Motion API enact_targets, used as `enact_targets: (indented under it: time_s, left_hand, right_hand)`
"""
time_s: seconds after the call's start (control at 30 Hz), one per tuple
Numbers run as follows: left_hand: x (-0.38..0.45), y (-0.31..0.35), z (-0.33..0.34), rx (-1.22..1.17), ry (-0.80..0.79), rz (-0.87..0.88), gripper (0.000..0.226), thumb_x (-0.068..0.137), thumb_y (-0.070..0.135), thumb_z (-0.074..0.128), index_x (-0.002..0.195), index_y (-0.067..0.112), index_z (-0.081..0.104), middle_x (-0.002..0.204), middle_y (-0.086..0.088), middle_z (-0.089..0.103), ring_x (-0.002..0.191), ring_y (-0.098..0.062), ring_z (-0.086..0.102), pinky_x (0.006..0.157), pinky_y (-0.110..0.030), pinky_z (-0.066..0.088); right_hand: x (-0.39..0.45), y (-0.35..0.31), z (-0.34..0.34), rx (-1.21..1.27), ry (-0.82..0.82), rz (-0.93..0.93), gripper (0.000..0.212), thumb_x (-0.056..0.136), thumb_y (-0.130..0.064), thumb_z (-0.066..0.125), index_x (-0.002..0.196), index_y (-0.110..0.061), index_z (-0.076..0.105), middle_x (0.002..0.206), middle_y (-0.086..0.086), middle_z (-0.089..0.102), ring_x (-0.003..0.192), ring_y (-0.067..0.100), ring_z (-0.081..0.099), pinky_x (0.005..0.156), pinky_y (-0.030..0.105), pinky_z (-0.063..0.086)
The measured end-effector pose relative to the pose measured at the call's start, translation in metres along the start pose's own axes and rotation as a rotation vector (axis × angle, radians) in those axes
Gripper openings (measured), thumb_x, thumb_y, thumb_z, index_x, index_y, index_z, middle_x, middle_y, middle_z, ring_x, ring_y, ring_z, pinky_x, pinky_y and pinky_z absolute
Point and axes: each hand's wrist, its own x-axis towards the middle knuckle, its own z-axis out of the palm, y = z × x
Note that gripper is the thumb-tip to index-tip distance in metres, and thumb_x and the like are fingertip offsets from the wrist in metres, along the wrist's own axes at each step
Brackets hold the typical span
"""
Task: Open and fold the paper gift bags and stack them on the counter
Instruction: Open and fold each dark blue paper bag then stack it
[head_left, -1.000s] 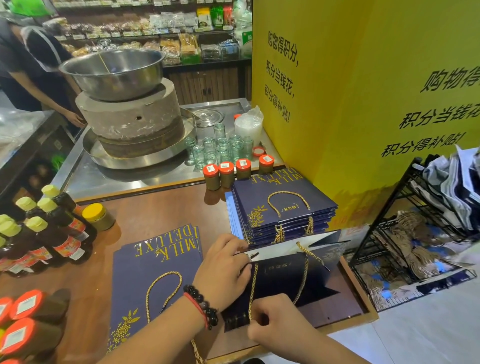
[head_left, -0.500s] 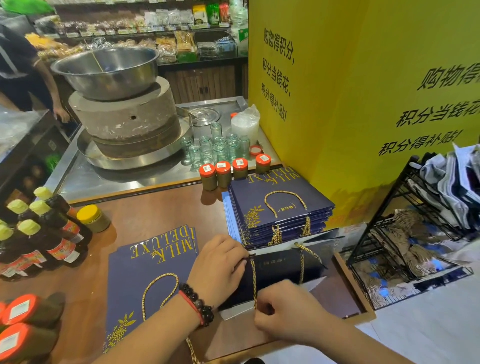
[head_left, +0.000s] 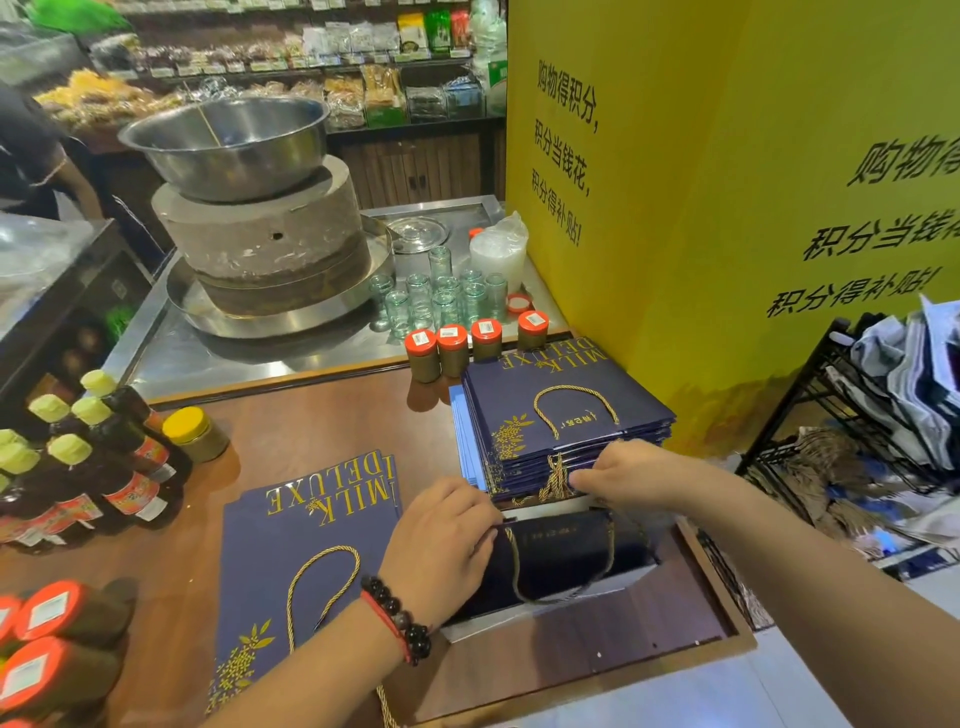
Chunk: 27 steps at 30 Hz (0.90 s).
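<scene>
The opening step is in hand: the left hand (head_left: 441, 545) grips the near-left edge of the bag (head_left: 561, 556), while the right hand (head_left: 631, 475) pinches its far rim, just before the stack (head_left: 561, 421). Next, judging by this, pull the sides apart on the surface (head_left: 322, 421).

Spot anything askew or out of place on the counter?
Nothing damaged or spilled. One lid lies loose by the empty glass jars. The bag under both hands is half-collapsed, mid-fold, as expected; the stack sits fairly square.
</scene>
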Motion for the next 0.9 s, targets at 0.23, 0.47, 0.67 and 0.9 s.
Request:
enact_targets:
  time_s: [0.23, 0.47, 0.67, 0.9]
  left_hand:
    - [-0.002, -0.002, 0.001, -0.029, 0.017, 0.017, 0.021, 0.072, 0.011, 0.077, 0.089, 0.02, 0.067, 0.087, 0.009, 0.062, 0.088, -0.014, 0.048, 0.073, -0.031, 0.051]
    - [-0.001, 0.004, -0.003, -0.018, 0.013, -0.031, 0.033, 0.069, 0.012, 0.079, 0.096, 0.022, 0.063, 0.085, 0.011, 0.06, 0.087, -0.01, 0.047, 0.07, -0.029, 0.051]
    - [-0.001, 0.007, -0.005, 0.029, -0.035, -0.085, 0.043, 0.068, 0.019, 0.081, 0.105, 0.023, 0.062, 0.085, 0.012, 0.063, 0.082, -0.01, 0.054, 0.064, -0.026, 0.049]
    - [0.0, 0.007, -0.005, 0.073, -0.044, -0.043, 0.039, 0.066, 0.019, 0.083, 0.103, 0.022, 0.069, 0.082, 0.012, 0.064, 0.075, -0.012, 0.06, 0.059, -0.025, 0.051]
  right_hand:
    - [-0.003, 0.001, 0.002, 0.09, 0.074, -0.037, 0.028, 0.093, -0.019, 0.043, 0.067, -0.014, 0.051, 0.069, 0.006, 0.047, 0.06, 0.017, 0.04, 0.054, 0.029, 0.031]
    - [-0.007, 0.004, 0.003, 0.183, 0.146, -0.093, 0.025, 0.103, -0.02, 0.035, 0.09, -0.01, 0.054, 0.084, 0.004, 0.052, 0.08, 0.02, 0.048, 0.07, 0.031, 0.037]
    - [-0.012, 0.005, 0.0, 0.392, 0.195, -0.056, 0.032, 0.103, -0.017, 0.036, 0.074, -0.013, 0.048, 0.077, 0.004, 0.049, 0.069, 0.015, 0.044, 0.063, 0.031, 0.035]
    - [-0.004, 0.007, -0.008, 0.91, 0.263, 0.111, 0.038, 0.104, -0.009, 0.036, 0.068, -0.008, 0.049, 0.063, 0.009, 0.049, 0.057, 0.017, 0.046, 0.062, 0.029, 0.041]
